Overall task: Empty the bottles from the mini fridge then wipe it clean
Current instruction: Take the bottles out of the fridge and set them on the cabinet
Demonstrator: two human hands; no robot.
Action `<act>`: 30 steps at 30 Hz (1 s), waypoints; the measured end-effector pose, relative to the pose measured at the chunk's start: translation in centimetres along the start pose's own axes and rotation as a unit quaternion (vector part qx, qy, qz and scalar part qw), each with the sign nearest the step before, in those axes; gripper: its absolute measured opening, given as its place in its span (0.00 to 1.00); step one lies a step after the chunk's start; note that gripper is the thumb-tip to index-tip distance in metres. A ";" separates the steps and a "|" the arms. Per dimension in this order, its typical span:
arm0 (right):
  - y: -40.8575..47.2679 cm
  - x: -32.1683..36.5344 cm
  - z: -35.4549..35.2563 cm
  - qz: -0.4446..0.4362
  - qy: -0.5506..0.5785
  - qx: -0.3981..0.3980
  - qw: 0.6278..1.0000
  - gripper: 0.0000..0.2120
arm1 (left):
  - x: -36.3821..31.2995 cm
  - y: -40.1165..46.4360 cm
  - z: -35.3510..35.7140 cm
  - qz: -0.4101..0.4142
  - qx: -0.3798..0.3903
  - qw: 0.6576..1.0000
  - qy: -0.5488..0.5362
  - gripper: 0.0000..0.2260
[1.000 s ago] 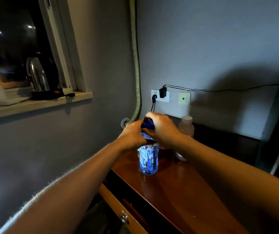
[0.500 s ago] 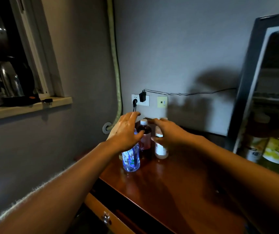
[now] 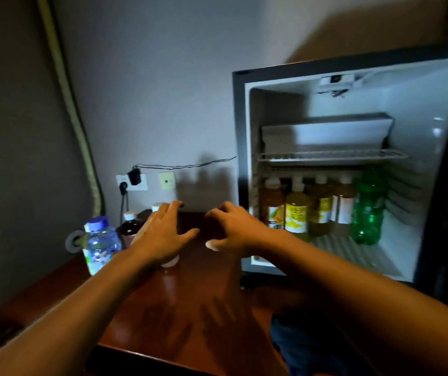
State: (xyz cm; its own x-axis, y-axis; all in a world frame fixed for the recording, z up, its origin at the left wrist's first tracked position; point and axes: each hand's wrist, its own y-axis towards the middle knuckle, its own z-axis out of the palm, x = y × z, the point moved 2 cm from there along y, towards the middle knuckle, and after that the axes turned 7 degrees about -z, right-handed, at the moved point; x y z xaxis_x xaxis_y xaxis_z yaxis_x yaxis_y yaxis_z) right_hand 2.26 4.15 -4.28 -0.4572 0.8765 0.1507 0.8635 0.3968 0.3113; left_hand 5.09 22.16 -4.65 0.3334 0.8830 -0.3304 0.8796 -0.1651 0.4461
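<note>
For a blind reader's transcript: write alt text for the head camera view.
Two empty hands, left hand and right hand, hover open over a wooden table beside an open mini fridge that holds five bottles, one a green bottle. At the left stand a blue-capped water bottle and a dark bottle.

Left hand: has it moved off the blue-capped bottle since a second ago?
Yes. The left hand let go and now hovers open right of the blue-capped bottle, nearer the mini fridge.
</note>
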 end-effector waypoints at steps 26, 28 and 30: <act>-6.8 -15.2 -5.6 0.128 -0.081 0.014 0.988 0.33 | -18.9 3.9 10.0 0.082 0.113 0.990 -0.001 0.08; -5.8 -15.9 -5.8 0.122 -0.073 0.001 0.990 0.33 | -18.8 4.3 10.9 0.091 0.111 0.989 -0.023 0.18; -4.8 -16.4 -5.5 0.117 -0.074 0.001 0.990 0.31 | -18.5 4.2 11.7 0.084 0.122 0.989 -0.022 0.26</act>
State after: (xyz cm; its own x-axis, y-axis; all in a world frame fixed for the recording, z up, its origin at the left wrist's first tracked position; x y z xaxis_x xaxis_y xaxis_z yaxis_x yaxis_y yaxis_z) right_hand 4.42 -13.69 -3.12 -0.2085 0.9749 0.0786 0.9423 0.1787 0.2832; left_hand 6.65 0.00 -6.41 0.4920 0.8146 -0.3071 0.8641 -0.4139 0.2864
